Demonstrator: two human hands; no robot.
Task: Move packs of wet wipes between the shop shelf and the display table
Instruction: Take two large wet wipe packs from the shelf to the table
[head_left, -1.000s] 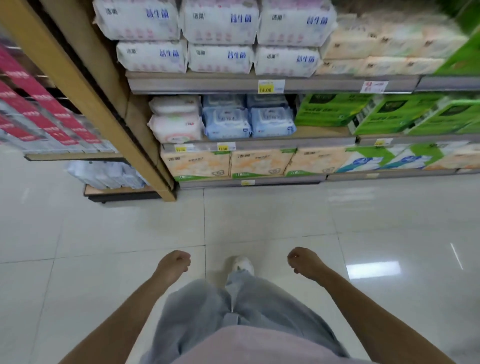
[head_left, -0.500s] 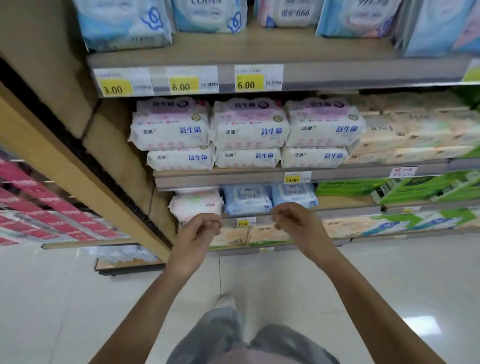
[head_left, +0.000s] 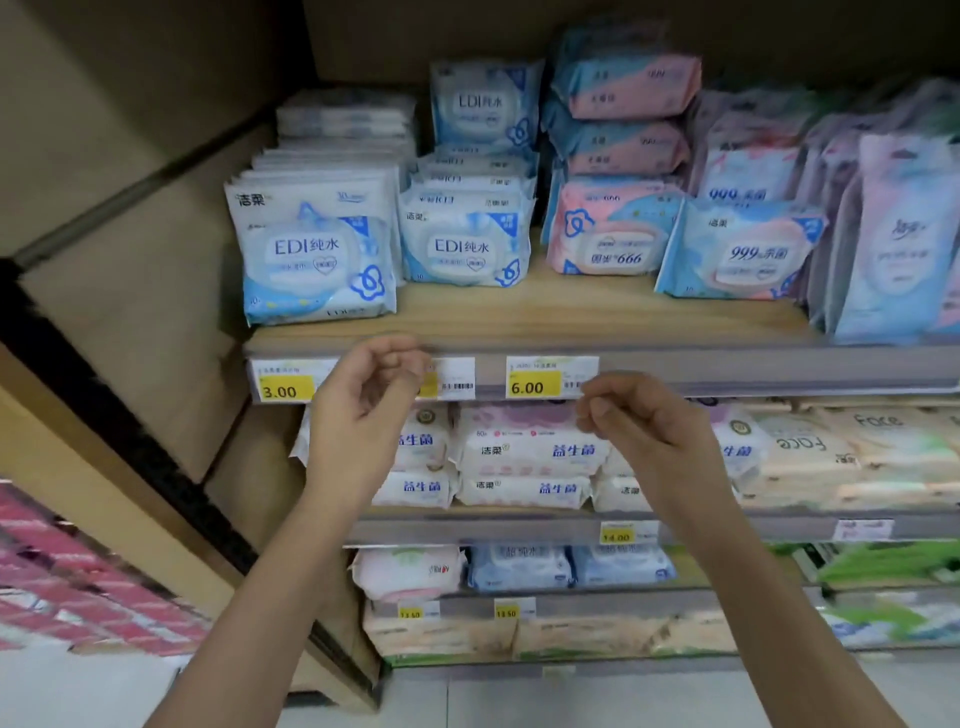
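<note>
Blue EDI wet wipe packs (head_left: 317, 260) stand in rows at the left of the upper wooden shelf (head_left: 545, 317), a second EDI stack (head_left: 465, 244) beside them. Pink and blue packs (head_left: 610, 234) and 999 packs (head_left: 743, 254) fill the right. My left hand (head_left: 363, 405) is raised in front of the shelf's price rail, fingers loosely curled, holding nothing. My right hand (head_left: 639, 421) hovers just below the 6.00 tag (head_left: 550, 376), fingers curled and empty. Neither hand touches a pack.
White wipe packs (head_left: 524, 452) lie on the shelf below, with tissue packs (head_left: 841, 452) to their right. Lower shelves hold more packs (head_left: 519, 566). A wooden side panel (head_left: 119, 322) bounds the shelf on the left, with pink boxes (head_left: 62, 577) beyond it.
Both hands have risen from beside my legs to the upper shelf's price rail. My view has tilted up from the floor to the small wipe packs.
</note>
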